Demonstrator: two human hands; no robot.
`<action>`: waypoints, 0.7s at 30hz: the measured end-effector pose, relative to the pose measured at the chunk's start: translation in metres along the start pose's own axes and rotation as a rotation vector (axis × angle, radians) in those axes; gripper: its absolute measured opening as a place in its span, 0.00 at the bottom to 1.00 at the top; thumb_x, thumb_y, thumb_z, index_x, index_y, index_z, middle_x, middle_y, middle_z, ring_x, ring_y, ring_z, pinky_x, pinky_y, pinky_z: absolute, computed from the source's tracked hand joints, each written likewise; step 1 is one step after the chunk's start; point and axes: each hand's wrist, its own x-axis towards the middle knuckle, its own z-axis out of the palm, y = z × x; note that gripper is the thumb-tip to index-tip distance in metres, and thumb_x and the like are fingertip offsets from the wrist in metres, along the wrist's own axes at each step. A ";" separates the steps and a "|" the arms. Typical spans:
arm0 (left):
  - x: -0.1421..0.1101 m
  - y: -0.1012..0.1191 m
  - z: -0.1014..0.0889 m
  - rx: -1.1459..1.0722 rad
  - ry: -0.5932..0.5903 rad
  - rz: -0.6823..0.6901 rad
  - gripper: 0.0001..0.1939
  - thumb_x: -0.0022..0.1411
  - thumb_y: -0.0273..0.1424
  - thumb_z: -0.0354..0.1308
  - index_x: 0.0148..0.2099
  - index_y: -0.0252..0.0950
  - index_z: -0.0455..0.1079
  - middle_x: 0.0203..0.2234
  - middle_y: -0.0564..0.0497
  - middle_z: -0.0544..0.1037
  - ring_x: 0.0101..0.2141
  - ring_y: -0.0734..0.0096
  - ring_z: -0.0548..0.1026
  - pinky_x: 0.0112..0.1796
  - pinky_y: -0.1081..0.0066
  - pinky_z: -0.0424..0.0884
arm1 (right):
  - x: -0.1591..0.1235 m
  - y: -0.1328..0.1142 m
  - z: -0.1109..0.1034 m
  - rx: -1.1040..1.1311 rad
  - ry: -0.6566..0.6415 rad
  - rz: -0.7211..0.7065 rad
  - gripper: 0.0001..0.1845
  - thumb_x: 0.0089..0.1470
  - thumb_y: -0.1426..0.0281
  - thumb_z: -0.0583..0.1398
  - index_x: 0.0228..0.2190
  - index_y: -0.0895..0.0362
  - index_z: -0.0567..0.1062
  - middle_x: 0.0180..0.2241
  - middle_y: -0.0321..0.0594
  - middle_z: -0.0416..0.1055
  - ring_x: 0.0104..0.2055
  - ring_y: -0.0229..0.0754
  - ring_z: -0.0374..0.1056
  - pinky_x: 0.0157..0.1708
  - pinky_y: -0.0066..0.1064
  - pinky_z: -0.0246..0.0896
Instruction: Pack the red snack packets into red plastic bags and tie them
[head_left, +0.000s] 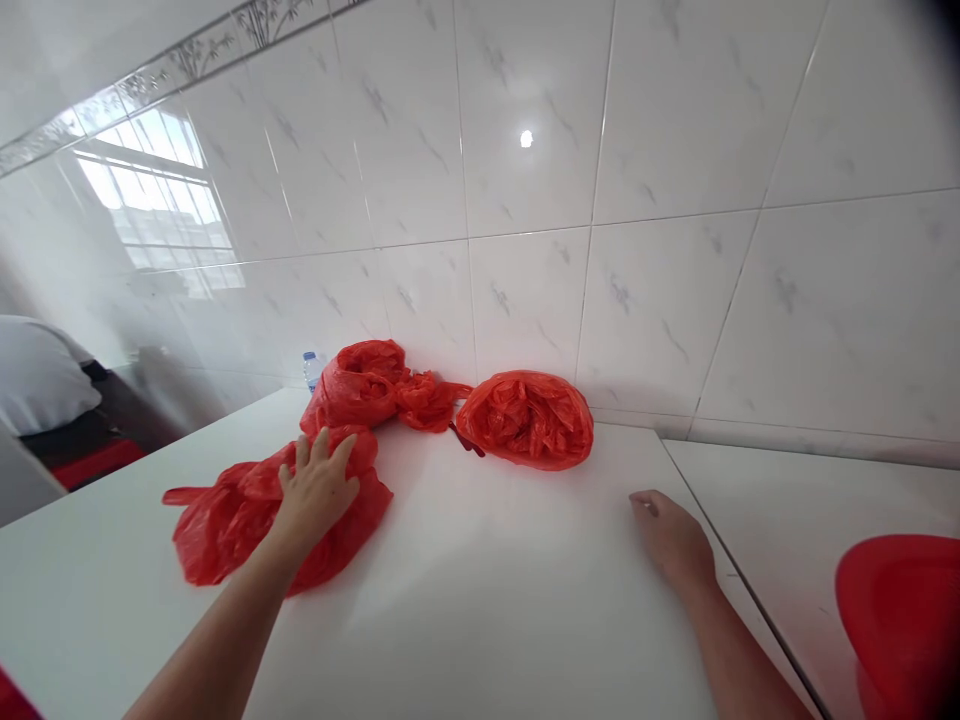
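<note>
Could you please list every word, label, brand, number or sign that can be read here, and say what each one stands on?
There is no readable text.
Red plastic bags: no lettering can be made out.
Blue-capped bottle: any label is too small to read.
Wall border: plant pattern, no legible words.

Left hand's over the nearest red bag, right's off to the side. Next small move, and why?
I'd probably bring the right hand over to the nearest red bag: the left hand is spread open over it, while the right hand, loosely curled, sits well apart from it.
</note>
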 end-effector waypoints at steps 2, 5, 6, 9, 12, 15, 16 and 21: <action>0.002 0.029 -0.007 -0.051 0.092 0.098 0.27 0.57 0.27 0.50 0.59 0.38 0.60 0.63 0.39 0.53 0.64 0.42 0.46 0.55 0.43 0.54 | 0.000 -0.001 0.000 -0.010 -0.005 0.008 0.17 0.53 0.59 0.49 0.38 0.50 0.73 0.37 0.38 0.75 0.34 0.43 0.69 0.30 0.32 0.57; 0.007 0.076 -0.011 -0.271 0.071 0.297 0.21 0.59 0.29 0.50 0.55 0.39 0.65 0.60 0.44 0.60 0.61 0.53 0.55 0.58 0.54 0.57 | 0.000 -0.001 0.001 -0.021 -0.004 0.005 0.17 0.53 0.59 0.49 0.38 0.49 0.73 0.36 0.38 0.75 0.33 0.43 0.69 0.30 0.32 0.57; 0.009 0.091 -0.011 -0.361 0.022 0.335 0.20 0.59 0.30 0.50 0.54 0.40 0.66 0.59 0.46 0.62 0.59 0.55 0.59 0.56 0.56 0.60 | 0.000 -0.002 0.001 -0.021 0.000 0.001 0.16 0.53 0.59 0.50 0.37 0.49 0.73 0.36 0.38 0.75 0.33 0.42 0.69 0.29 0.31 0.56; 0.017 0.132 -0.006 -0.606 -0.141 0.418 0.20 0.59 0.33 0.52 0.54 0.43 0.66 0.56 0.49 0.66 0.52 0.62 0.68 0.51 0.63 0.67 | -0.002 -0.002 0.001 0.002 0.012 -0.005 0.16 0.53 0.60 0.50 0.37 0.50 0.74 0.36 0.38 0.75 0.33 0.42 0.68 0.29 0.31 0.56; 0.030 0.164 0.005 -0.707 -0.237 0.443 0.23 0.59 0.34 0.54 0.57 0.42 0.63 0.56 0.48 0.66 0.51 0.62 0.70 0.49 0.66 0.69 | -0.003 -0.001 0.000 0.050 0.017 -0.014 0.16 0.54 0.61 0.50 0.37 0.50 0.74 0.35 0.37 0.75 0.32 0.41 0.68 0.29 0.30 0.56; 0.047 0.188 0.020 -0.670 -0.218 0.406 0.30 0.57 0.33 0.56 0.62 0.40 0.56 0.61 0.45 0.60 0.58 0.57 0.63 0.53 0.64 0.64 | -0.003 -0.001 0.000 0.088 0.027 -0.025 0.16 0.55 0.61 0.49 0.36 0.51 0.73 0.34 0.37 0.74 0.31 0.40 0.68 0.28 0.29 0.55; 0.053 0.194 0.026 -0.651 -0.203 0.397 0.32 0.57 0.32 0.56 0.63 0.38 0.54 0.63 0.44 0.56 0.60 0.56 0.59 0.55 0.63 0.62 | -0.003 0.000 0.000 0.094 0.031 -0.026 0.16 0.55 0.61 0.49 0.36 0.51 0.73 0.34 0.36 0.74 0.31 0.40 0.68 0.28 0.29 0.55; 0.075 0.209 0.053 -0.565 -0.181 0.357 0.36 0.55 0.27 0.56 0.65 0.34 0.50 0.65 0.38 0.49 0.59 0.50 0.59 0.54 0.60 0.62 | -0.001 0.001 0.001 0.105 0.045 -0.017 0.15 0.55 0.61 0.49 0.35 0.51 0.73 0.32 0.35 0.74 0.30 0.39 0.67 0.27 0.29 0.54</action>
